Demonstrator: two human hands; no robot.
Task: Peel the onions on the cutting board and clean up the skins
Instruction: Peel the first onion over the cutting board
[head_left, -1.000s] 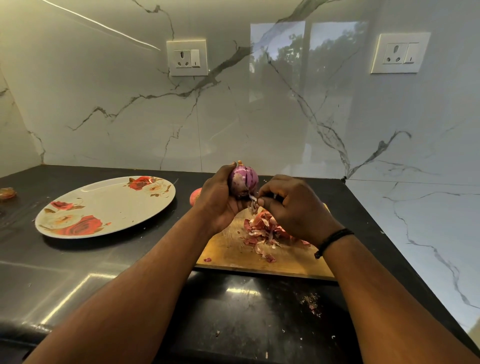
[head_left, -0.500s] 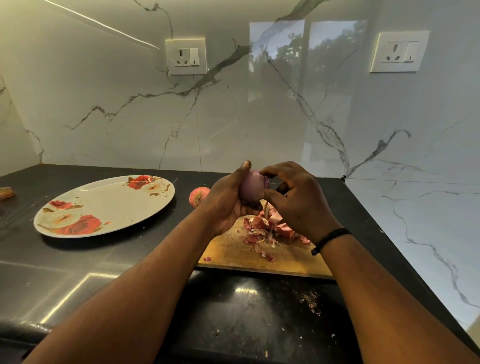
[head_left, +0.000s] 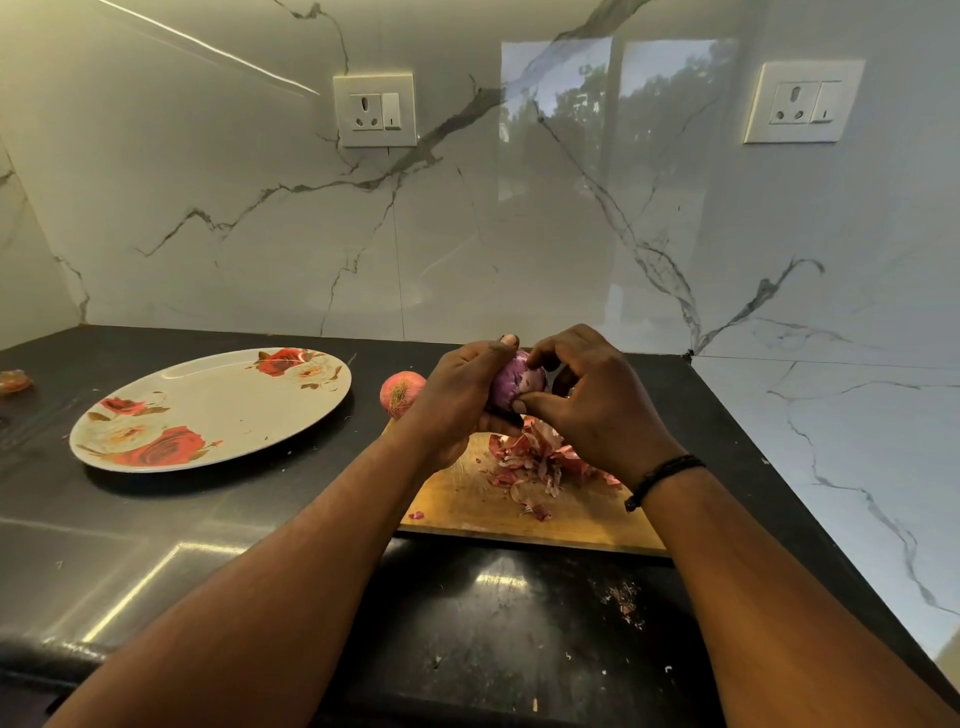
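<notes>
Head view: round purple peeled onion (head_left: 515, 385) was held up in the air above the far end of the rectangular wooden cutting board (head_left: 582, 512), between both hands.

Left hand (head_left: 457, 402) cupped the onion from its left side and below, fingers curled round it, thumb tip up at the onion's top edge. Right hand (head_left: 597, 402) came in from the right: thumb tip pressed on the onion's lower front, index finger curled over its upper right. So both hands were clamped on the same onion, and only a purple strip with a pale patch showed between them.

Onion's long axis: couldn't tell, since both ends were hidden by fingers.

Pile of pink-red papery onion skins (head_left: 540, 460) lay on the board right under the right hand, with a few loose flakes towards the board's near edge. A second, unpeeled pinkish-orange onion (head_left: 401, 393) sat on the black stone countertop (head_left: 249, 525), just beside the board's far left corner and partly behind the left wrist; its root end faced the camera.

Oval white plate with red rose print (head_left: 208, 410) sat on the counter well left of the board. A thin black wristband (head_left: 660, 475) was on the right wrist.
</notes>
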